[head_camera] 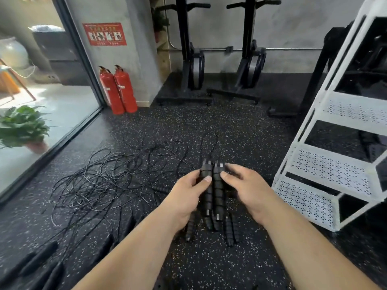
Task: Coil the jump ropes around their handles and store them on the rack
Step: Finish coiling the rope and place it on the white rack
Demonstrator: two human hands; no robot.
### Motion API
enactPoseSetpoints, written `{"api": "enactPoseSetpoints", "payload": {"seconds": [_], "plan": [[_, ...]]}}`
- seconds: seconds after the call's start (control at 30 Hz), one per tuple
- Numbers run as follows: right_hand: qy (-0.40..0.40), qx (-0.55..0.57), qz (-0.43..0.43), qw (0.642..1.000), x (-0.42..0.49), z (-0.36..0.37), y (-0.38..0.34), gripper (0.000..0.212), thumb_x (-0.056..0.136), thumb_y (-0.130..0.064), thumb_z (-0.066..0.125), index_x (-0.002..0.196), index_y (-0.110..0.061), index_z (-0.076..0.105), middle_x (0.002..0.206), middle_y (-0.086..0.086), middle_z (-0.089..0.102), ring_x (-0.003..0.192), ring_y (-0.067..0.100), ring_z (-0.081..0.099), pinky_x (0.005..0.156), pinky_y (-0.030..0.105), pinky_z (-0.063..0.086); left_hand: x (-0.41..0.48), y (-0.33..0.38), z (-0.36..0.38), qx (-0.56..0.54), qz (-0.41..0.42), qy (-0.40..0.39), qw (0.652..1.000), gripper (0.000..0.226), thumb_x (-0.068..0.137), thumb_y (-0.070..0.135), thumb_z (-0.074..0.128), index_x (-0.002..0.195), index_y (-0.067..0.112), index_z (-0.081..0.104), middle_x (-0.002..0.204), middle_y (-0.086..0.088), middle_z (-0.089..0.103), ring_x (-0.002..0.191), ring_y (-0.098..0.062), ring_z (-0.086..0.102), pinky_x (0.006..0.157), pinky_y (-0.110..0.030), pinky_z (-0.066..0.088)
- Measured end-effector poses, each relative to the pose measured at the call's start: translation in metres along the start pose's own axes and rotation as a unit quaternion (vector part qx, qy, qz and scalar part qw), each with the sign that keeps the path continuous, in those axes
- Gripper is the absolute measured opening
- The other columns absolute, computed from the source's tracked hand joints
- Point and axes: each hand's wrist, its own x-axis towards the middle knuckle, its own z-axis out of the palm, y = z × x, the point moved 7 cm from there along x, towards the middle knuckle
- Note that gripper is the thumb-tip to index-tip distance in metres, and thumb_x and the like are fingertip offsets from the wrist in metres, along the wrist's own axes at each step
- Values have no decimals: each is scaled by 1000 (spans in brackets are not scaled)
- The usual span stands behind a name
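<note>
left hand [184, 197]: fingers curled, gripping left handle [206, 191] | right hand [249, 189]: fingers curled, gripping right handle [218, 189] | handles side by side, touching, above floor [209, 264]

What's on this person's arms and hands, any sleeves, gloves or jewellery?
Both forearms are bare, with no sleeves in view. The left hand and right hand wear no gloves, rings or watch; the thumbnails are short and unpainted.

Two red fire extinguishers [125, 91], potted plant [23, 124], red poster [104, 34]
</note>
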Motion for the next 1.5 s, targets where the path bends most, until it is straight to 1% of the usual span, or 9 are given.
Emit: {"api": "enactPoseSetpoints", "payload": {"seconds": [0.17, 0.33, 0.63, 0.77, 1.0, 1.2, 1.33, 1.4, 1.5], "plan": [[21, 21, -13, 999, 12, -13, 0, 27, 107, -25, 65, 132, -30, 72, 125, -9, 77, 121, 15, 71, 113, 50, 50, 24, 15, 2, 44, 42, -29, 998, 26, 111, 21, 59, 134, 23, 71, 128, 3, 77, 126, -20, 69, 114, -52, 51], [46, -32, -46, 997, 13, -22, -8, 28, 106, -26, 67, 130, -39, 71, 124, -19, 76, 120, 3, 69, 112, 45, 51, 35, 17, 1, 89, 65, -44, 993, 27, 111, 21, 60, 135, 27, 70, 127, 11, 77, 123, -10, 69, 113, -46, 51], [58, -28, -49, 997, 24, -18, 2, 31, 105, -23, 68, 132, -38, 70, 122, -15, 77, 117, 7, 72, 107, 45, 56, 53, 8, -1, 142, 51, -27, 988, 27, 110, 22, 58, 133, 33, 69, 126, 13, 76, 122, -8, 69, 110, -44, 53], [56, -5, -44, 997, 29, -16, 7, 30, 105, -19, 66, 130, -36, 71, 118, -13, 79, 112, 8, 74, 98, 38, 61, 58, 7, -2, 164, 45, -15, 985, 26, 110, 23, 58, 132, 33, 69, 125, 14, 75, 120, -8, 69, 110, -44, 54], [67, -10, -40, 997, 38, -24, 12, 28, 105, -24, 68, 127, -39, 72, 119, -15, 78, 114, 5, 72, 103, 43, 59, 65, 4, 3, 198, 45, -11, 979, 29, 110, 25, 57, 136, 34, 66, 129, 17, 72, 122, -5, 67, 110, -41, 54], [82, -53, -45, 994, 40, -33, 14, 33, 102, -23, 71, 133, -36, 69, 119, -22, 76, 112, -8, 68, 101, 32, 57, 67, 1, 10, 225, 36, -4, 974, 30, 108, 34, 55, 136, 39, 64, 130, 20, 70, 123, -5, 66, 111, -43, 52], [93, -64, -28, 993, 39, -35, 20, 29, 99, -23, 76, 120, -42, 67, 114, -22, 76, 108, -12, 67, 93, 27, 58, 71, 3, 18, 268, 38, -28, 962, 32, 100, 32, 58, 130, 41, 63, 119, 18, 73, 111, -4, 68, 104, -38, 55], [102, -63, -8, 993, 39, -34, 27, 31, 97, -24, 78, 121, -38, 64, 114, -19, 76, 108, -6, 70, 96, 33, 59, 66, 3, 25, 290, 33, -54, 955, 40, 92, 26, 69, 126, 44, 58, 117, 17, 71, 102, 1, 68, 95, -28, 57], [104, -48, 11, 993, 35, -28, 34, 32, 95, -23, 81, 118, -33, 62, 108, -15, 79, 100, 3, 75, 98, 41, 60, 60, -2, 30, 432, 65, -32, 899, 75, 77, 43, 82, 141, 39, 41, 133, 15, 55, 112, -9, 65, 94, -37, 56]]}}
